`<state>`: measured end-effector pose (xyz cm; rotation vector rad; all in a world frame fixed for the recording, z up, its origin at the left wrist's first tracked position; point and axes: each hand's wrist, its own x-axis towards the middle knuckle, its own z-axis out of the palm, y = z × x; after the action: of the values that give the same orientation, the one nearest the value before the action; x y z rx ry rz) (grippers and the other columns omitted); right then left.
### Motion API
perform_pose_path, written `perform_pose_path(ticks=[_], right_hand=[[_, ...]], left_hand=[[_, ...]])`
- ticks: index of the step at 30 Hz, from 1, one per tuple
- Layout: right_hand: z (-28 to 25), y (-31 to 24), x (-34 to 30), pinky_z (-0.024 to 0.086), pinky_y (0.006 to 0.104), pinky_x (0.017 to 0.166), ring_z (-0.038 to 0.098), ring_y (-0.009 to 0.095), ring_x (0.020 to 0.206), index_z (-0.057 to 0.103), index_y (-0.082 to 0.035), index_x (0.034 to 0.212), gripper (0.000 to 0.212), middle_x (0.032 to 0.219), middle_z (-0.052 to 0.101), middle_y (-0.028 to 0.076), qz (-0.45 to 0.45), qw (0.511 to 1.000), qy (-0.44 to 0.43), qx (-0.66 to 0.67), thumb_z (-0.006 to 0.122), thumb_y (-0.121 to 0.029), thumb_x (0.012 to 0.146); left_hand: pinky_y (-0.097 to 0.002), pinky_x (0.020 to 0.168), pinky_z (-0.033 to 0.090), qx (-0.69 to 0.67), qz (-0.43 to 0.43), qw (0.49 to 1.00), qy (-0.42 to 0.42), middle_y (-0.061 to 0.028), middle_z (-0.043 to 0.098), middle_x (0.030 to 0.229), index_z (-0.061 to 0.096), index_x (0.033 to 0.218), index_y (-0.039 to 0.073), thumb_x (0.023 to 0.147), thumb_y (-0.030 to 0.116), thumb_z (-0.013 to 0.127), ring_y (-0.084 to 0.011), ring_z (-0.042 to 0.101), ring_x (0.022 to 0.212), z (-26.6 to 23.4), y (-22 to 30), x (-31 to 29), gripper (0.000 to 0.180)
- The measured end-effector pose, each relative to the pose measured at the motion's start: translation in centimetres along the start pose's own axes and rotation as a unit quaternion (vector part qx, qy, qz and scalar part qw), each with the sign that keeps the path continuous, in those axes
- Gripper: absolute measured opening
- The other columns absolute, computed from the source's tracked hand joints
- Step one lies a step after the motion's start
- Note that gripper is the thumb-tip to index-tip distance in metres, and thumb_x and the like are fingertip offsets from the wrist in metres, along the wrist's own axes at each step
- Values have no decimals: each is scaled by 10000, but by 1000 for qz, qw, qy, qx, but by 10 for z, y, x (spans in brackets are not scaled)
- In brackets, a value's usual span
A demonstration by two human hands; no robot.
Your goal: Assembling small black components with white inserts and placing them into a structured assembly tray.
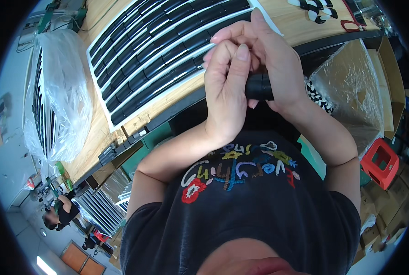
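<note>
Above the table's front edge, my two hands are close together in front of my chest. A short glossy black cylinder (258, 87) shows between them. My right hand (280, 64) curls around its right side, fingers bent toward the left hand. My left hand (227, 87) is closed beside it, thumb pressed against a bent index finger; whatever lies between those fingertips is hidden. Just left of and beyond my hands lies a white sheet (105, 103) bearing rows of similar black cylinders (145, 75).
Clear plastic wrap (64, 91) covers a stack at the table's left. Small black-and-white pieces (315, 10) and red-handled scissors (352, 26) lie at the far right. A plastic-lined carton (351, 82) and a red stool (381, 162) stand to my right. Another person (64, 211) is in the background left.
</note>
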<state>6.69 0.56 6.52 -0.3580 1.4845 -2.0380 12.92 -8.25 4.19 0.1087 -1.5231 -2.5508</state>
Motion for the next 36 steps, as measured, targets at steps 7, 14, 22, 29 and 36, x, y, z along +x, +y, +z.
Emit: perform_pose_path(ticks=[7, 14, 22, 29, 36], right_hand=[[11, -20, -2, 464, 201, 757, 609, 88, 795, 677, -16, 1014, 660, 882, 669, 67, 28, 998, 5, -60, 204, -474, 1065], [-4, 20, 24, 458, 194, 750, 605, 82, 772, 679, -27, 1048, 610, 852, 654, 43, -22, 998, -3, -54, 258, -467, 1064], [-22, 12, 75, 427, 220, 630, 561, 58, 753, 652, -29, 1134, 370, 901, 645, 8, -124, 957, 44, -260, 584, -348, 961], [-84, 0, 255, 526, 343, 648, 684, 215, 726, 683, 67, 907, 289, 773, 699, 170, -114, 901, 190, -373, 751, -189, 791], [-71, 15, 283, 480, 464, 877, 573, 445, 1023, 679, 82, 900, 304, 1076, 585, 325, -184, 763, 225, -577, 742, -204, 818]], left_hand=[[-149, 370, 297, 18, 106, 993, 46, -11, 536, 786, 471, 858, 89, 1064, 217, 399, -22, 435, 513, 7, 1, -9, 253], [-162, 399, 312, 31, 18, 996, 86, 7, 539, 774, 485, 864, 96, 1061, 215, 414, -19, 450, 550, -9, -3, 9, 241], [-195, 493, 422, 144, -27, 984, 101, -24, 523, 869, 482, 945, 93, 1042, 327, 457, -87, 524, 616, -64, 26, 93, 255], [-432, 903, 464, 755, 245, 608, 17, -177, 529, 1100, 612, 1191, 195, 926, 84, 583, -350, 540, 1037, -181, 38, 235, 289], [-497, 915, 426, 824, 124, 547, -78, -117, 489, 1164, 585, 1109, 205, 916, 167, 615, -337, 468, 1122, -223, 36, 263, 199]])
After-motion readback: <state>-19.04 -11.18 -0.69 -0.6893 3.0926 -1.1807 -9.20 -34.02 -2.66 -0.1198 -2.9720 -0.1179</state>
